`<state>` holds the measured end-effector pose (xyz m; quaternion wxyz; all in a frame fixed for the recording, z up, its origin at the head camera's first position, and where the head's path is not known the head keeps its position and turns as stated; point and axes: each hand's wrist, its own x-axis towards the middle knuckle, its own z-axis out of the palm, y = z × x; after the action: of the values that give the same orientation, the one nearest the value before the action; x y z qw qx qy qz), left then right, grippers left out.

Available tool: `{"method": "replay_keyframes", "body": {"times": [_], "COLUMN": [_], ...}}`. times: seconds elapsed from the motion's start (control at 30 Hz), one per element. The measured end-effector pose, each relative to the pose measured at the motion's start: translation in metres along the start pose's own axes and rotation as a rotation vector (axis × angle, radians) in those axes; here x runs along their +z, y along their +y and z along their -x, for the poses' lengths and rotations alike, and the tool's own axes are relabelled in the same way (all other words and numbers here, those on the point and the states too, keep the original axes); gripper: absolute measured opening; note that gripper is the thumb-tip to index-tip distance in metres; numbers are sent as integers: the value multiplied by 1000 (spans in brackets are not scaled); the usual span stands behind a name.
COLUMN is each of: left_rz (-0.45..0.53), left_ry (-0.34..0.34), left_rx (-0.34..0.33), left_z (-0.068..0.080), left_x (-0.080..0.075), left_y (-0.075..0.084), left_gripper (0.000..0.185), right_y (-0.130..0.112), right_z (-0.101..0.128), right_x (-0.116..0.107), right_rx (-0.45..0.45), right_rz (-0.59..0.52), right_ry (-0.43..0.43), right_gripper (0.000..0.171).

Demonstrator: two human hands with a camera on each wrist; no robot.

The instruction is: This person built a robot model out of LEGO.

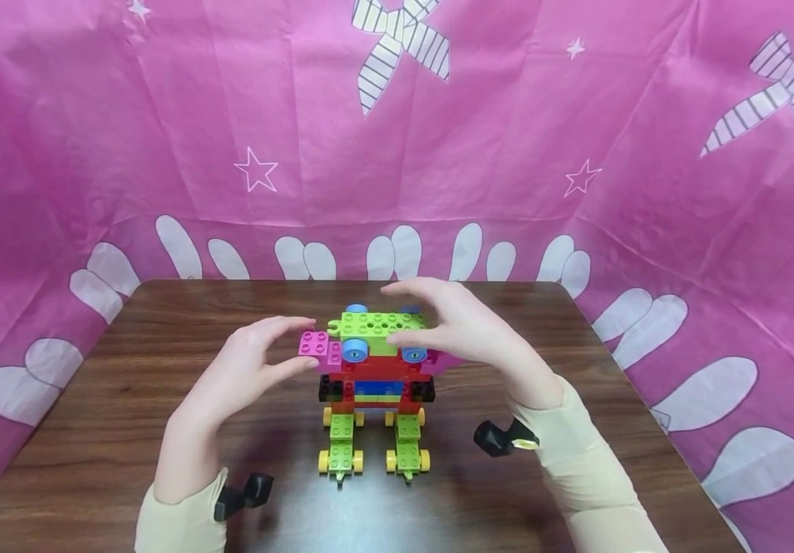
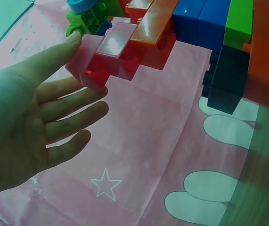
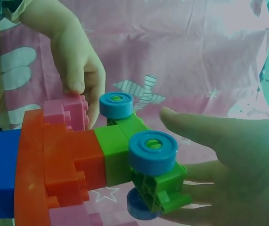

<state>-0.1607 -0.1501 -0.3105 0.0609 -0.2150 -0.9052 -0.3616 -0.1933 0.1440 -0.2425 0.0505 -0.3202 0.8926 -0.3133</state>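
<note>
A toy figure of stacked building blocks stands upright on the table. On its top lies a lime green wheeled base [image 1: 367, 319] with blue wheels [image 1: 355, 351]. My left hand [image 1: 220, 384] pinches the pink brick [image 1: 313, 342] at the figure's left side, thumb in front and fingers behind, as the right wrist view also shows. Around the green base's right part curves my right hand [image 1: 469, 322]; in the right wrist view its thumb [image 3: 172, 115] is apart from the base. Below are red bricks [image 1: 375, 367], blue bricks [image 1: 378, 389] and black bricks [image 1: 330, 389].
Two green wheeled bases [image 1: 341, 449] with yellow wheels form the figure's feet on the brown wooden table [image 1: 93, 430]. A pink patterned cloth [image 1: 342, 169] hangs behind and along both sides. Each wrist carries a black device [image 1: 497, 438].
</note>
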Motion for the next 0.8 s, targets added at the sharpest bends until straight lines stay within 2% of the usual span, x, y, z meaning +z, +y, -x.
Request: {"method": "replay_keyframes", "body": {"times": [0.3, 0.53, 0.8], "left_rz": [-20, -27, -51], "left_ry": [63, 142, 264], "left_rx": [33, 61, 84], "left_z": [5, 7, 9], "left_x": [-6, -8, -10], "left_y": [-1, -8, -22], "left_gripper": [49, 44, 37], "right_y": [14, 33, 65], "right_z": [18, 29, 32], "right_x": [-5, -1, 2], "right_rx": [0, 53, 105], "right_rz": [-131, -219, -230], "right_ry": [301, 425, 539], "right_gripper": [37, 26, 24]}}
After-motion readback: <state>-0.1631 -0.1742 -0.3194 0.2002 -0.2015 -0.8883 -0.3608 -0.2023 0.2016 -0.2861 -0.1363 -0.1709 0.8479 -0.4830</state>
